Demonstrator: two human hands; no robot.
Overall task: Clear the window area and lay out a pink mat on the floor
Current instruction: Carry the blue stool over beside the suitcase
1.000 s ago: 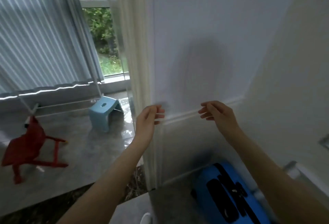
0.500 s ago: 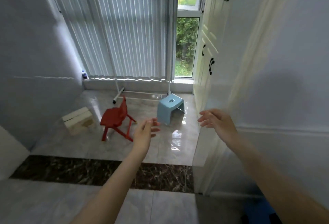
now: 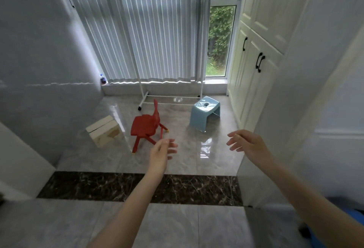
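1. The left hand [image 3: 161, 154] is held out over the glossy beige tiled floor [image 3: 197, 153], fingers loosely spread and slightly bent, holding nothing.
2. The right hand [image 3: 249, 145] reaches forward beside it, well apart, fingers relaxed and parted, also empty.
3. A small red plastic child's chair [image 3: 146, 127] stands near the middle of the window area's floor, just beyond the left hand's fingertips in the view.
4. A pale blue plastic step stool [image 3: 204, 112] stands to the right of the chair, near the cream cupboard doors with black handles [image 3: 256, 66] along the floor's right edge.
5. A light wooden box-like stool [image 3: 104, 133] sits at the floor's left edge, close to the grey wall [image 3: 43, 60].
6. A white metal rail stand on castors [image 3: 141, 98] stands at the far edge, in front of the white vertical blinds [image 3: 147, 31] covering the window.
7. A small bottle [image 3: 102, 79] stands on the sill at the far left corner.
8. A dark marbled strip [image 3: 137, 186] crosses the floor under the forearms.
9. No pink mat appears in the view.
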